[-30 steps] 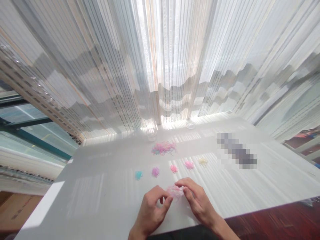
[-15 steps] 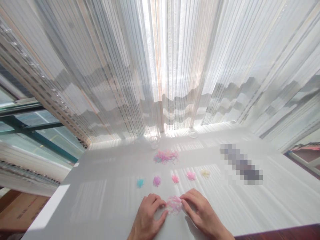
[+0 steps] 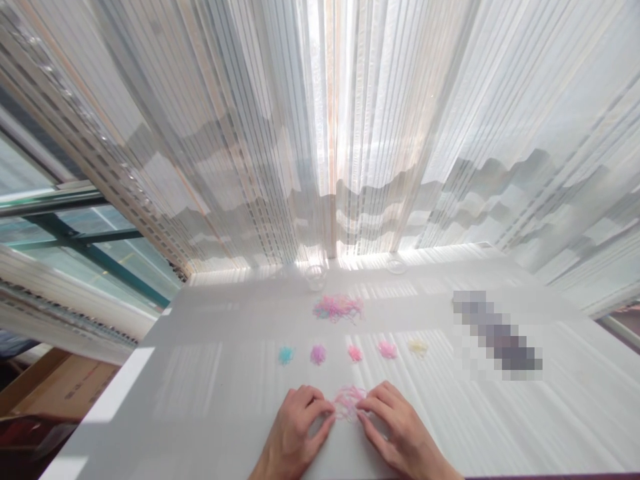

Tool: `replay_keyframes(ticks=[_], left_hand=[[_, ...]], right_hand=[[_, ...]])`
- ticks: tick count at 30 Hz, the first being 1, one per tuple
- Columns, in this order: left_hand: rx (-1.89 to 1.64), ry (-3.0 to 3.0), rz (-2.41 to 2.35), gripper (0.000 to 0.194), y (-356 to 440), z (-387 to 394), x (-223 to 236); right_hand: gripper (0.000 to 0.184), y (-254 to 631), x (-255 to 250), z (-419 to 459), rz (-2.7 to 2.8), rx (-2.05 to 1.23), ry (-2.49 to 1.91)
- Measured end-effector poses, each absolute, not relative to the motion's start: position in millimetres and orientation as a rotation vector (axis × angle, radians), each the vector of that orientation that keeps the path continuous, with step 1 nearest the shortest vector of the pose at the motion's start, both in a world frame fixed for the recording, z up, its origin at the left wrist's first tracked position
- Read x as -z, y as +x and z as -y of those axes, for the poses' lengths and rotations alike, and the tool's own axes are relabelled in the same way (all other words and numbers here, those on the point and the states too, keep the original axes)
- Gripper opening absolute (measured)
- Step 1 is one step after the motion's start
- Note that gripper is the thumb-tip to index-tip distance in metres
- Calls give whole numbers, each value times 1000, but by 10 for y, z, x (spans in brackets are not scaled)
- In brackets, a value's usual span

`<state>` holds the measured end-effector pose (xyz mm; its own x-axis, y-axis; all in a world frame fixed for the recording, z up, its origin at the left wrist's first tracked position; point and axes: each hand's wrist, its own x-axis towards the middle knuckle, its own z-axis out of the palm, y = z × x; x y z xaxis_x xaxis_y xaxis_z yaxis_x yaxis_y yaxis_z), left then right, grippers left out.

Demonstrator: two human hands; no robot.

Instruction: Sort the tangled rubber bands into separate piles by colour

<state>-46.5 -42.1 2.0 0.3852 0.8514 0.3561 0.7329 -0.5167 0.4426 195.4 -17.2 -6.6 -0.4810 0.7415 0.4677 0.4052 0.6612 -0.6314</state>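
Note:
A small loose heap of thin pink and pale rubber bands (image 3: 348,399) lies on the white table between my hands. My left hand (image 3: 303,427) pinches at the heap's left edge, thumb and forefinger tips together. From the other side, my right hand (image 3: 395,423) has its thumb and forefinger closed on strands at the right edge. Beyond them is a row of small sorted piles: turquoise (image 3: 286,355), purple (image 3: 318,354), coral pink (image 3: 355,353), light pink (image 3: 387,349) and pale yellow (image 3: 418,347). Farther back sits a larger mixed-colour pile (image 3: 339,307).
Two clear round dishes or lids, one left (image 3: 315,277) and one right (image 3: 397,266), stand near the table's back edge. A pixelated dark object (image 3: 500,333) lies on the right. Sheer striped curtains (image 3: 330,133) hang behind the table (image 3: 200,373). A cardboard box (image 3: 65,387) is at lower left.
My right hand's fingertips have moved slightly left, closer to my left hand, over the pink heap. The view has shifted a little; the sorted piles look the same.

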Motion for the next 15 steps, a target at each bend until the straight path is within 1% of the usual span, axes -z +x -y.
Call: replay_keyframes(ticks=[8, 15], left_hand=[[-808, 2491, -1391, 23, -439, 402, 30], [-876, 2500, -1404, 22, -416, 421, -2]], right_hand=[[18, 1885, 95, 198, 2114, -593, -855], [17, 1894, 121, 208, 2089, -539, -887]])
